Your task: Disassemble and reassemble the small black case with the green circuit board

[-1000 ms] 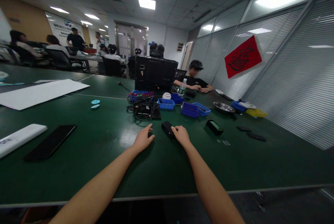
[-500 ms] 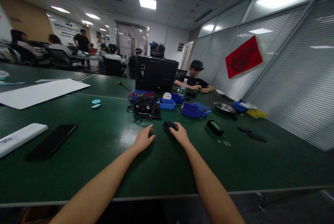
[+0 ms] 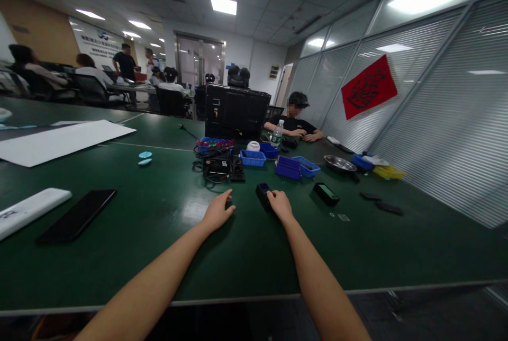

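My right hand (image 3: pixel 281 205) is closed around a small black device (image 3: pixel 262 194) and holds it tilted on the green table (image 3: pixel 222 240). My left hand (image 3: pixel 217 211) rests flat on the table a little to the left, fingers apart, holding nothing. Another black device (image 3: pixel 326 193) with a greenish face lies to the right of my right hand.
Blue bins (image 3: pixel 296 166), a tangle of cables with a black box (image 3: pixel 217 167), a black case (image 3: pixel 236 111) and a metal bowl (image 3: pixel 340 163) stand farther back. A black phone (image 3: pixel 77 215) and a white bar (image 3: pixel 29 209) lie at left. A person (image 3: pixel 297 118) sits across the table.
My right hand closed on the small black device, tipped it up and shifted it slightly to the right. My left hand stayed where it was.
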Demonstrator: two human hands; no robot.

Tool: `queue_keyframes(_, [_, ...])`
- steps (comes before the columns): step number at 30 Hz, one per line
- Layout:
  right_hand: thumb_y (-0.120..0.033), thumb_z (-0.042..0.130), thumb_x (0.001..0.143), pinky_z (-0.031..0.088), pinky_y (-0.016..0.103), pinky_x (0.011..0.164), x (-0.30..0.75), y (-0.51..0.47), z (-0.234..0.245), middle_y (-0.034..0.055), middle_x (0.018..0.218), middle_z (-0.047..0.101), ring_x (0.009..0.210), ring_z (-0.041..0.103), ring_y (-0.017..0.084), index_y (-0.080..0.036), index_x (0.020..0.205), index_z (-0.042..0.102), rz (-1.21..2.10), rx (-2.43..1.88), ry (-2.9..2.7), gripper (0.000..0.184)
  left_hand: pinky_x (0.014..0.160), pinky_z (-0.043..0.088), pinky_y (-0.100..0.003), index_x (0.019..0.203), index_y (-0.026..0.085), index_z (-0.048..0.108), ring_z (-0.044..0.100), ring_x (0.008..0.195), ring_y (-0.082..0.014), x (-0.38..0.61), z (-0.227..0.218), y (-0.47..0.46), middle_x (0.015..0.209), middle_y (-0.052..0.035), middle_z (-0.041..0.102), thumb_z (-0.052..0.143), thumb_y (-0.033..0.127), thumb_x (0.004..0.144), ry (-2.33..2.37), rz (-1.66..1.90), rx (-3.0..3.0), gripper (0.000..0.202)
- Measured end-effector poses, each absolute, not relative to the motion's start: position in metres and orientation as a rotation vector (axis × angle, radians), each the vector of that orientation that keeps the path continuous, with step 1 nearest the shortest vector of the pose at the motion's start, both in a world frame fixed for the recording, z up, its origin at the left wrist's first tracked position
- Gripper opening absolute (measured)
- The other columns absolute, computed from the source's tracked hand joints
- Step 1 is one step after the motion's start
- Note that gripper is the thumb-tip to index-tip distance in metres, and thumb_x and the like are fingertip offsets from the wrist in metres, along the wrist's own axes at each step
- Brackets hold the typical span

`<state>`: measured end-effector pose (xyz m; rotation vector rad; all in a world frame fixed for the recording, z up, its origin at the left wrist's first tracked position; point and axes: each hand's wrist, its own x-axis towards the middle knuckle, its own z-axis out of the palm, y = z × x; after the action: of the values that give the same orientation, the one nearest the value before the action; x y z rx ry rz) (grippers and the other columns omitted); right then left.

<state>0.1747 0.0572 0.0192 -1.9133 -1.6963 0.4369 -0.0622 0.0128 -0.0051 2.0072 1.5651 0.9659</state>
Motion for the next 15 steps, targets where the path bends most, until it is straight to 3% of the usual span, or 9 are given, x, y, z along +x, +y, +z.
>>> queue_keyframes(7, [-0.039, 0.046, 0.077, 0.042, 0.027, 0.062, 0.175, 0.060, 0.013, 0.0073, 0.083, 0.062, 0.073, 0.058, 0.018, -0.018, 0.099, 0.059, 0.504, -1.751, -1.645, 0.033, 0.091, 0.039, -0.030, 0.127, 0.019, 0.037, 0.054, 0.099, -0.0160, -0.062, -0.006, 0.013, 0.109, -0.0053, 0.058, 0.055, 0.026, 0.073, 1.557, 0.982, 2.023, 0.058])
queue_keyframes(12, [-0.036, 0.051, 0.076, 0.041, 0.023, 0.041, 0.155, 0.053, 0.009, 0.0018, 0.067, 0.057, 0.044, 0.051, 0.010, -0.014, 0.114, 0.049, 0.896, -1.526, -1.517, 0.044, 0.089, 0.040, -0.031, 0.126, 0.018, 0.038, 0.055, 0.099, -0.0175, -0.062, -0.007, 0.013, 0.110, -0.0072, 0.058, 0.055, 0.038, 0.074, 1.539, 1.021, 1.993, 0.059])
queue_keyframes(15, [-0.031, 0.055, 0.075, 0.044, 0.023, 0.040, 0.140, 0.049, 0.005, 0.0012, 0.064, 0.056, 0.046, 0.053, 0.011, -0.010, 0.117, 0.044, 1.145, -1.336, -1.461, 0.049, 0.091, 0.039, -0.033, 0.129, 0.017, 0.035, 0.052, 0.105, -0.0199, -0.061, -0.007, 0.013, 0.119, -0.0094, 0.053, 0.058, 0.044, 0.071, 1.535, 1.034, 2.001, 0.067])
